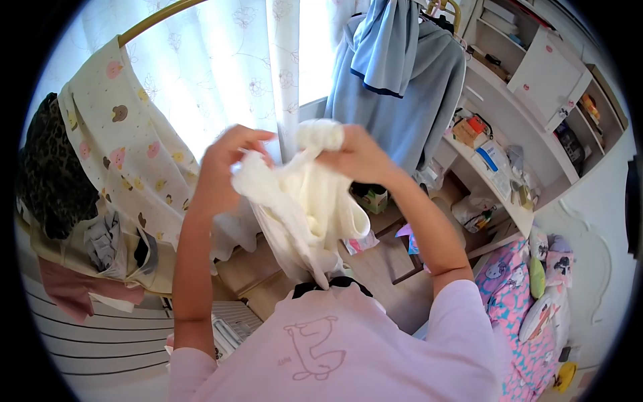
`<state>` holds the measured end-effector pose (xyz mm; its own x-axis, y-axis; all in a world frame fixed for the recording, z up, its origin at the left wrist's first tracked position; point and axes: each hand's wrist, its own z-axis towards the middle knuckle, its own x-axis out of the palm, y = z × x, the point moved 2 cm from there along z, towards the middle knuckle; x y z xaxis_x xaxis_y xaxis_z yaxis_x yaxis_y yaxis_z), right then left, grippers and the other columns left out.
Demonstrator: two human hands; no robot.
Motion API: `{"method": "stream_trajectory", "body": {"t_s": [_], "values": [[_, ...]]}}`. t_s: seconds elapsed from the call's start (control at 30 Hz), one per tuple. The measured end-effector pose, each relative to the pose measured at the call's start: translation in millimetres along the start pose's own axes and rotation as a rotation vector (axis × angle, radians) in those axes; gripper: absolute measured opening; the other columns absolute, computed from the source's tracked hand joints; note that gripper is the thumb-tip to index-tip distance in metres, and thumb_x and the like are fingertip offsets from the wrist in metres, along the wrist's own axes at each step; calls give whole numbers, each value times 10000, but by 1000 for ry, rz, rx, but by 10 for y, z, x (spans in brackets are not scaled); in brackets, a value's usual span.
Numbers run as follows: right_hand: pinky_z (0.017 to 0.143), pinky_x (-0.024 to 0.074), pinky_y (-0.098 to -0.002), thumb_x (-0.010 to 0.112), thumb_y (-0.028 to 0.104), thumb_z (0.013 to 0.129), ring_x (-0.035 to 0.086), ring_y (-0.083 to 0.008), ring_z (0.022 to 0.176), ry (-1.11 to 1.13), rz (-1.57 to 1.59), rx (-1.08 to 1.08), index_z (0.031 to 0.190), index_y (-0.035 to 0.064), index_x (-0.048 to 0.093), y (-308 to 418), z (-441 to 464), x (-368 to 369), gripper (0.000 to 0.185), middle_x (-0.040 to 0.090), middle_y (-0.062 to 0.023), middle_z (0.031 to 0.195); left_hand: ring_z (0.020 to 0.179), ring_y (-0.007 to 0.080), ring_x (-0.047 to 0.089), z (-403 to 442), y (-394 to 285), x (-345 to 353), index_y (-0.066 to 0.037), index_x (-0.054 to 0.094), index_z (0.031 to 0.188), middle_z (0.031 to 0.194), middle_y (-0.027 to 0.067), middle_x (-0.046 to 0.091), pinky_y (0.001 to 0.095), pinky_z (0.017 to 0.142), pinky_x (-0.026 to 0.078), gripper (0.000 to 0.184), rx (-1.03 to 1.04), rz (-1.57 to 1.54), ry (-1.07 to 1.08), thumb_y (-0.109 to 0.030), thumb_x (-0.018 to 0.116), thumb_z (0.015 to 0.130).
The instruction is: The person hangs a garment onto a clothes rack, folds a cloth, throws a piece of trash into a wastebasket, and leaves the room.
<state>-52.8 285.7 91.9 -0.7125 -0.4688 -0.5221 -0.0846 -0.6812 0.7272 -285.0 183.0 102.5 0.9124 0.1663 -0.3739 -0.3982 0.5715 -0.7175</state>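
A soft cream-coloured garment [311,201] hangs in front of my chest, its thick upper edge bunched up and its lower part in loose folds. My right hand [358,157] grips the bunched edge on the right. On the other side my left hand [228,161] has its fingers curled at the garment's left upper corner, slightly smeared by motion. Exactly what kind of garment it is I cannot make out.
A gold-coloured rack [157,17] carries a patterned cloth [124,134] at left; grey-blue clothing [429,100] hangs at right. Behind are sheer curtains [221,67]. A cluttered shelf desk [492,177] and a bed with pink-and-blue bedding [506,288] are on the right.
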Motion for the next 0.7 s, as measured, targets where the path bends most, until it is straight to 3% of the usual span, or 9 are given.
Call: {"method": "stream_trajectory", "body": {"t_s": [0.03, 0.07, 0.1, 0.17, 0.23, 0.33, 0.5, 0.6, 0.7], "values": [[794, 534, -342, 657, 116, 833, 709, -206, 892, -123, -84, -68, 1107, 53, 712, -74, -32, -160, 286, 742, -116, 948, 759, 91, 586, -4, 39, -116, -26, 655, 1011, 829, -2, 574, 231, 676, 486, 139, -46, 166, -177, 19, 647, 880], [758, 534, -357, 655, 132, 835, 715, -215, 848, -181, -239, 11, 1101, 59, 715, -128, -77, -362, 282, 743, -117, 920, 638, 96, 582, -34, 252, -331, -50, 624, 841, 747, 4, 602, 229, 576, 477, 128, -116, 301, -291, -83, 746, 861], [722, 533, -372, 654, 147, 837, 720, -223, 804, -237, -393, 92, 1095, 64, 718, -186, -148, -603, 279, 745, -117, 892, 561, 94, 564, -87, 359, -460, -39, 640, 816, 718, 16, 620, 218, 495, 459, 157, -219, 132, -384, -142, 710, 911], [634, 504, -361, 668, 205, 853, 680, -194, 677, -239, -784, 197, 1049, 55, 725, -413, -356, -1169, 253, 720, -70, 766, 530, 107, 562, -173, 346, -623, -16, 655, 863, 747, 36, 645, 228, 503, 484, 163, -464, -239, -316, -162, 682, 930], [613, 464, -315, 687, 235, 850, 602, -142, 621, -208, -317, 419, 975, 35, 733, -283, -491, -1306, 240, 651, -11, 692, 585, 136, 629, -219, 334, -544, 26, 659, 1023, 834, 81, 686, 252, 571, 550, 227, -583, -455, -339, -190, 624, 962], [646, 429, -259, 672, 133, 827, 543, -115, 656, 120, 264, 548, 941, 0, 708, 5, -578, -1376, 179, 596, 26, 714, 747, 149, 687, -201, 396, -341, 15, 634, 1125, 939, 99, 703, 267, 668, 580, 269, -627, -561, -313, -204, 620, 969], [733, 488, -240, 608, 120, 838, 610, -91, 803, 287, 779, 447, 1020, -53, 681, 124, -740, -1344, 261, 686, -66, 917, 934, 180, 689, -68, 480, -254, -8, 623, 1162, 1047, 101, 701, 315, 813, 583, 244, -491, -504, -365, -183, 582, 996], [754, 519, -240, 621, 119, 836, 645, -108, 836, 255, 714, 426, 1067, -79, 677, 102, -839, -1377, 310, 715, -100, 991, 939, 191, 687, 60, 315, -194, -2, 622, 1169, 1046, 102, 699, 335, 857, 574, 238, -452, -562, -342, -163, 565, 1004], [733, 531, -256, 624, 32, 830, 672, -112, 808, 98, 341, 511, 1141, -46, 678, 200, -898, -1377, 325, 728, -87, 981, 919, 197, 678, 167, 194, -126, -5, 613, 1139, 1022, 103, 688, 352, 875, 571, 239, -459, -567, -314, -198, 534, 1022]]}}
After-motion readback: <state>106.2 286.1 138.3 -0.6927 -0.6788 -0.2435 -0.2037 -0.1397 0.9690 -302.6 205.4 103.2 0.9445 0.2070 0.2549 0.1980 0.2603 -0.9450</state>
